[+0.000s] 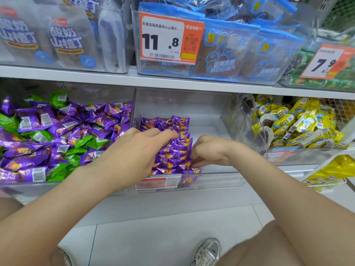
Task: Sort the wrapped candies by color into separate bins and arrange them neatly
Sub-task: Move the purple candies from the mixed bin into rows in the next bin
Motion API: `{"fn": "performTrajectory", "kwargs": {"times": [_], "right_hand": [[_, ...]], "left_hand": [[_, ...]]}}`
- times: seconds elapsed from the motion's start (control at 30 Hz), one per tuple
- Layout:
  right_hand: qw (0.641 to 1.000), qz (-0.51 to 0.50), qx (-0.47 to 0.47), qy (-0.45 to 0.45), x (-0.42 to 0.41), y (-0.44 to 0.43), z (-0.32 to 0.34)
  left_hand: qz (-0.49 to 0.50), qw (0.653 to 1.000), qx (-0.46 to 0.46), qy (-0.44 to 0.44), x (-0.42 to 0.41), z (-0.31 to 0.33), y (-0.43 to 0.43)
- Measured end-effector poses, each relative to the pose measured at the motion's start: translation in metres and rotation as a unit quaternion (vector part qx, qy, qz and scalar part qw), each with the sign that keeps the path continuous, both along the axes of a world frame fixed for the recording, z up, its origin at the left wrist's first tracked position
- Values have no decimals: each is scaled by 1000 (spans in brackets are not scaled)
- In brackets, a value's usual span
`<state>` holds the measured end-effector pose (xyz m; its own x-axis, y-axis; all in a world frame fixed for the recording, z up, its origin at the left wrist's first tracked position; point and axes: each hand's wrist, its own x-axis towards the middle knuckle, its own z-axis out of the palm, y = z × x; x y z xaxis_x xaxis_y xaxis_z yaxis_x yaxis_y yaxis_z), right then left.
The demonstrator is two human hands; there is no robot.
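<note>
A clear middle bin (209, 177) on the lower shelf holds purple wrapped candies (172, 150) stacked in neat rows on its left side. My left hand (138, 150) lies over those rows, fingers curled onto the top candies. My right hand (209, 150) sits at the right edge of the rows, fingers curled and pinching a purple candy near the front. The left bin (63, 186) is piled with loose purple candies (57, 129) and green candies (40, 136) mixed together.
A right bin (307, 154) holds yellow packets. The upper shelf carries bins of blue and white packets with orange price tags (169, 37). White shelf edge (172, 81) runs above the candy bins. My knees and a grey shoe (208, 252) are on the white floor below.
</note>
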<state>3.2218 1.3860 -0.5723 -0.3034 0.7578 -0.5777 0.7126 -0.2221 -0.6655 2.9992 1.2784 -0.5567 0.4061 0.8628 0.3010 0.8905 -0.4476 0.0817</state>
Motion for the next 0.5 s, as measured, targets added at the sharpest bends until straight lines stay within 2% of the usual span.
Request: {"fn": "performTrajectory", "kwargs": {"times": [0.1,0.17,0.27,0.4,0.5], "right_hand": [[985,45,52,-159,8,0,12],[973,67,34,-218,13,-3,19],[989,50,-41,-135,11,-10,20],[989,65,33,-126,11,-8,12],[986,94,40,-130,14,-6,9]], "left_hand": [[1,1000,-2,-2,-1,-1,1],[0,1000,-3,-4,0,0,1],[-2,1000,4,0,2,1,-2],[1,1000,5,4,4,2,-5],[0,1000,3,2,4,2,-5]]}}
